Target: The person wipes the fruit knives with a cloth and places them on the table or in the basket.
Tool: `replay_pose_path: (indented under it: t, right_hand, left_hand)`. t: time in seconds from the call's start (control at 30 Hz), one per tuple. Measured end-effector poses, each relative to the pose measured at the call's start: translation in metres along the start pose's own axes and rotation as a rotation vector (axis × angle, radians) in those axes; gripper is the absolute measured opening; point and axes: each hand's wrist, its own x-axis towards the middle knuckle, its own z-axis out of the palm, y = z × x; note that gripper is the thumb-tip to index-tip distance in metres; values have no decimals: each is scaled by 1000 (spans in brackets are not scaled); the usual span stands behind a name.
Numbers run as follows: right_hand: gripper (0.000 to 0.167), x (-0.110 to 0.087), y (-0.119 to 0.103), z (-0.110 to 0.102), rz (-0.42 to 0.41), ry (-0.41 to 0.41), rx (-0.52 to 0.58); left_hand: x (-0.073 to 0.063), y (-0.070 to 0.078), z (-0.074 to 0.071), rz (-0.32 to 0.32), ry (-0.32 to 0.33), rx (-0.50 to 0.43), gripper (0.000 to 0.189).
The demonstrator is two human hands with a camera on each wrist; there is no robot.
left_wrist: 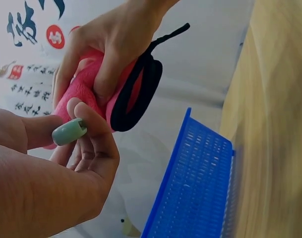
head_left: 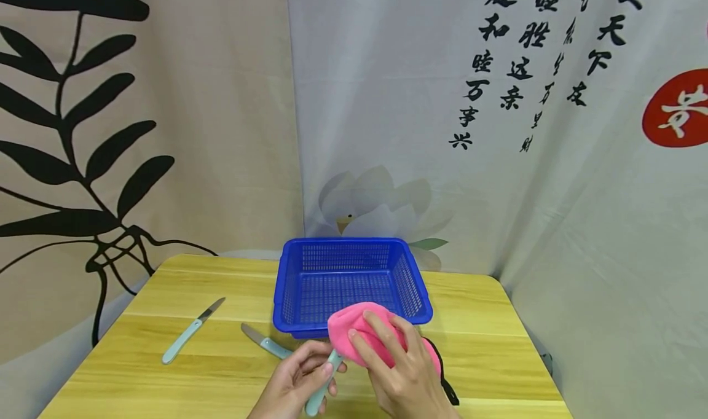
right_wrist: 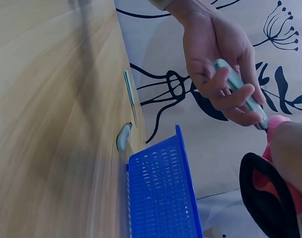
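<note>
My left hand (head_left: 293, 382) pinches a knife by its light teal handle (head_left: 319, 393) between thumb and fingers. The handle also shows in the right wrist view, as a teal bar (right_wrist: 235, 82) across the fingers. My right hand (head_left: 406, 370) grips a pink cloth (head_left: 345, 333) with black trim and a black cord. This cloth wraps the knife's blade, which is almost wholly hidden. Left of my hands, a second teal-handled knife (head_left: 271, 346) lies on the table, its handle end behind my left hand. Farther left lies a third teal-handled knife (head_left: 188, 336), blade pointing away.
A blue plastic basket (head_left: 278, 296) with mesh walls stands just beyond my hands, at the middle back of the wooden table (head_left: 487, 333). Printed curtains (head_left: 221, 130) hang behind the table and on its right side.
</note>
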Motion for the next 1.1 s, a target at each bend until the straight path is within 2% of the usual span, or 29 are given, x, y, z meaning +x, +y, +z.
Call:
replay_pose_path:
  t: [0.23,0.67,0.83,0.97,1.1]
  right_hand:
    - [36,1,7,-2,32,17,-15]
    - [36,-7,22,-4,91,2,-61]
    - [40,-15,27,-6,164,-37,-85]
    - [40,-17,29,-8,219,-14,-92]
    - [37,-13,25,-7,172,55,-49]
  left_hand:
    - [0,0,-1,22,-37,-8,46]
    - [-1,-2,-2,37,-40,-23,46]
    - [-1,-4,-2,26,-41,-17,47]
    - [-1,-4,-2,-6,-13,-17,48]
    - [-1,-3,-1,-36,50,-17,50]
